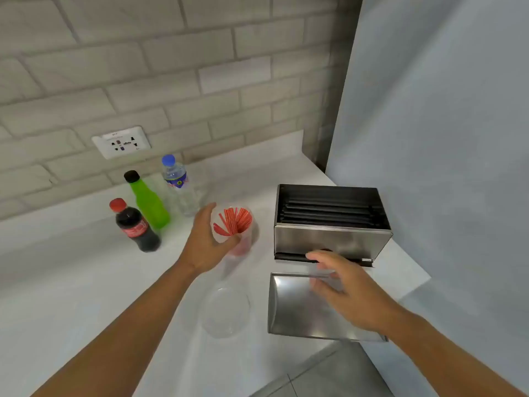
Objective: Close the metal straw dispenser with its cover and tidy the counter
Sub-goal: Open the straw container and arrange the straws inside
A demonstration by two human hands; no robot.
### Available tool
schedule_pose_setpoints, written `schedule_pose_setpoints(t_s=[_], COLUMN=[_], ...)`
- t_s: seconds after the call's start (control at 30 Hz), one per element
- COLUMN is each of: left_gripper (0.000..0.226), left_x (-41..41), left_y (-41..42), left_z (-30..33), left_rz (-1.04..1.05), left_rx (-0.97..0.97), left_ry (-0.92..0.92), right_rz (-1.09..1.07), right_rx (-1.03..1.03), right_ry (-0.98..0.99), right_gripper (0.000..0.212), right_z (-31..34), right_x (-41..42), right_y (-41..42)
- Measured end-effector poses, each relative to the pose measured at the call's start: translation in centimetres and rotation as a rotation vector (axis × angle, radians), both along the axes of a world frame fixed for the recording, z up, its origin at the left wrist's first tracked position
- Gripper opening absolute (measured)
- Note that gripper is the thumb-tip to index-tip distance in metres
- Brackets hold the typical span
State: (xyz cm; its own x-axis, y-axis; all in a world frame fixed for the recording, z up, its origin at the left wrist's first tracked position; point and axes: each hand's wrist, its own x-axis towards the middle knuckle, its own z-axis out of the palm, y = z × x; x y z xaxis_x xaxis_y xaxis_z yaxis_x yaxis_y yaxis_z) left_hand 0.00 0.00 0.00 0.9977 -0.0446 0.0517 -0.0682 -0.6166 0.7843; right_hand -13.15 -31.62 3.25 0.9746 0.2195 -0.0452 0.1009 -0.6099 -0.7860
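The metal straw dispenser stands open at the right of the white counter, with black straws lying inside. Its metal cover lies flat on the counter just in front of it. My right hand hovers over the cover's far edge, fingers spread, holding nothing. My left hand is wrapped around a clear plastic cup of red straws left of the dispenser.
An empty clear cup stands near the counter's front edge, left of the cover. A cola bottle, a green bottle and a water bottle stand at the back left below a wall socket. A grey wall borders the right.
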Motion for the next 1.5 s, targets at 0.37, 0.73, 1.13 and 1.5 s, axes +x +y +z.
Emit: schedule_pose_setpoints(t_s=[0.37, 0.73, 1.13, 1.5], left_gripper=[0.088, 0.109, 0.113, 0.108], left_x=[1.5, -0.7, -5.2, -7.9], left_y=[0.1, 2.2, 7.5, 5.7], left_z=[-3.5, -2.6, -0.2, 3.7], left_rz=[0.052, 0.023, 0.014, -0.044], left_rx=[-0.277, -0.323, -0.335, -0.408], left_ry=[0.057, 0.045, -0.042, -0.091], right_rz=[-0.060, 0.165, 0.240, -0.066], right_rx=[-0.011, -0.482, -0.830, -0.075], right_ry=[0.107, -0.109, -0.134, 0.125], right_gripper=[0.035, 0.037, 0.028, 0.011], right_z=[-4.5, -6.8, -8.8, -3.6], right_x=[-0.1, 5.4, 6.8, 4.4], right_y=[2.6, 11.2, 17.0, 12.9])
